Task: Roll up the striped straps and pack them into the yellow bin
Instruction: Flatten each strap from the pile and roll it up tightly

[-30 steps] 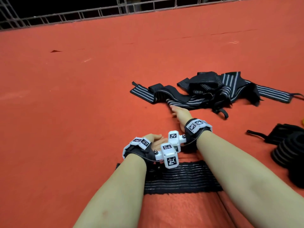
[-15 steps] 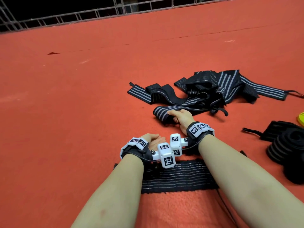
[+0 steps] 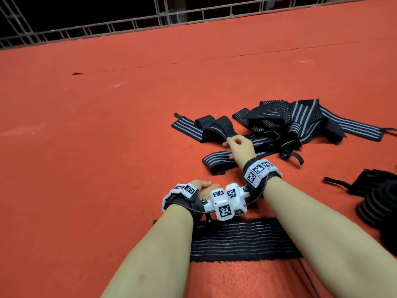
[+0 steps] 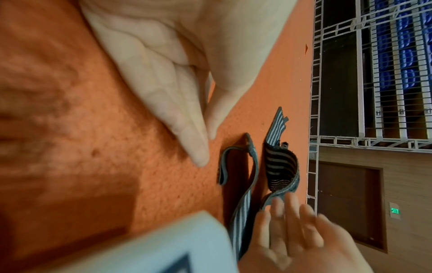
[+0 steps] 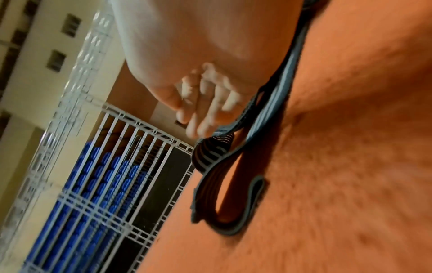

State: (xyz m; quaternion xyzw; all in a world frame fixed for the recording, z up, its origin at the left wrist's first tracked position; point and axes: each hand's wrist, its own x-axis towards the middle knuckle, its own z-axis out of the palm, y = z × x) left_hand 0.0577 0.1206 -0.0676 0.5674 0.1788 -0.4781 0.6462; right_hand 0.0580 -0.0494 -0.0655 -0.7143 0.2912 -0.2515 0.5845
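Note:
A tangle of black straps with grey stripes (image 3: 290, 125) lies on the red carpet ahead of me. One strap (image 3: 219, 160) lies drawn out of it, nearer to me. My right hand (image 3: 236, 145) reaches over that strap, and its outstretched fingers (image 5: 205, 103) touch the edge of a curled strap loop (image 5: 210, 157), also seen in the left wrist view (image 4: 278, 166). My left hand (image 3: 203, 186) rests flat on the carpet, fingers (image 4: 187, 129) straight and holding nothing. A wide striped strap (image 3: 240, 239) lies flat under my forearms. No yellow bin is in view.
Rolled black straps (image 3: 382, 203) sit at the right edge, with a loose black tab (image 3: 337, 181) beside them. A metal railing (image 3: 193, 20) runs along the far edge of the carpet. Bare red carpet (image 3: 96, 147) stretches to the left.
My right hand gripped a strap in the pile, dragged its end toward me, released it and moved forward-left to the curled loop. The left hand stayed in place.

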